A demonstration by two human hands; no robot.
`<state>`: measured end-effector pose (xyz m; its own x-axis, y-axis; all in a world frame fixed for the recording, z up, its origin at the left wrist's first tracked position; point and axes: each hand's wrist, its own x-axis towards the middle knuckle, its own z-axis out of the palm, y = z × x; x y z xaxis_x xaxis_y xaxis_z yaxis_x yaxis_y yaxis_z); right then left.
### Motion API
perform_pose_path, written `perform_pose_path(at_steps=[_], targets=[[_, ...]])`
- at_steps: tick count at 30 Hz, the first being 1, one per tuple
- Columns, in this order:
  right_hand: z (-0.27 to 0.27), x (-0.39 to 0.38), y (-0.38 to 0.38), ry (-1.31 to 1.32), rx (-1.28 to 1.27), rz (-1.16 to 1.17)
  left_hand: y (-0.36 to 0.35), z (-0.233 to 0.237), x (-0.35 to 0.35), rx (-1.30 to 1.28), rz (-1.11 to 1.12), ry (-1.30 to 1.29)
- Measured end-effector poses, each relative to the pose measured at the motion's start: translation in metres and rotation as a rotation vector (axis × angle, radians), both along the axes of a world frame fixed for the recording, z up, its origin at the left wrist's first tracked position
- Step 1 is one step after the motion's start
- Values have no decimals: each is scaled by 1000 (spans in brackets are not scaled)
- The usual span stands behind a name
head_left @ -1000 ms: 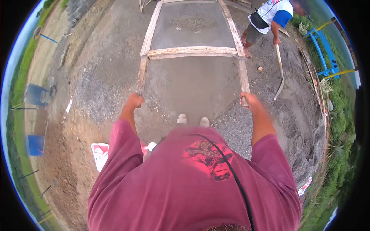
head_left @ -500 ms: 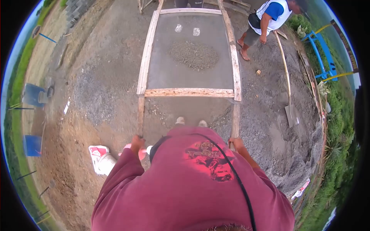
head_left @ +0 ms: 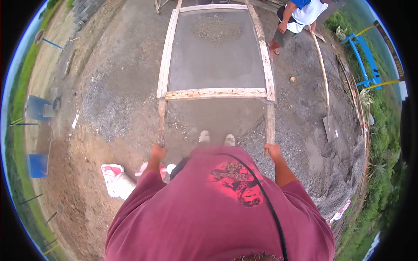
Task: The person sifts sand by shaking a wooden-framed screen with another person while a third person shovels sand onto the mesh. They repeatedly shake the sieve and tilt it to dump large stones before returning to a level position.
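Note:
A wooden-framed sieve screen [head_left: 216,92] stretches out in front of me, its fine mesh spanning the rails. My left hand [head_left: 157,152] is closed around the end of the left wooden handle [head_left: 162,122]. On the other side, my right hand [head_left: 273,151] grips the right wooden handle [head_left: 270,124]. A patch of coarse grit [head_left: 217,28] lies on the mesh near its far end. Beyond that, dark legs of another person [head_left: 220,1] show at the frame's far edge. My pale shoes [head_left: 230,139] stand below, between the handles.
A co-worker [head_left: 300,17] at the upper right touches the long handle of a shovel [head_left: 330,128]. Grey sand [head_left: 335,174] is heaped to the right. Leftward are a white-and-red sack [head_left: 115,178], blue containers [head_left: 37,165] and grey blocks [head_left: 82,13].
The sieve and both my hands have moved away from me. The grit has shifted to the far end, and two pale patches there no longer show. The co-worker's hand has reached the shovel.

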<state>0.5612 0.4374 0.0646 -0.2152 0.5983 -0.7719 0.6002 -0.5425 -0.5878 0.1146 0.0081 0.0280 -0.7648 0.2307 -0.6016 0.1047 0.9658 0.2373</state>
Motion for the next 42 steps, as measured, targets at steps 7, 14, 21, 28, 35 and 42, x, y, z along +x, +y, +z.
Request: perform_pose_path(at_steps=[7,14,21,28,35,42], targets=[[-83,155,-119,-223,7,-84,-104,38,94,5,102,-210],[-2,-42,38,-18,-47,13,52,30,-51,-23,-57,4],[121,-130,134,-50,5,93,143,115,-138,54,-151,50],[-18,61,-34,-3,-45,47,-51,-12,48,-17,-13,-127],[9,106,-103,-219,113,101,-110,10,108,24,48,-167],[44,-46,64,18,-41,54,71,58,-48,68,-100,171]])
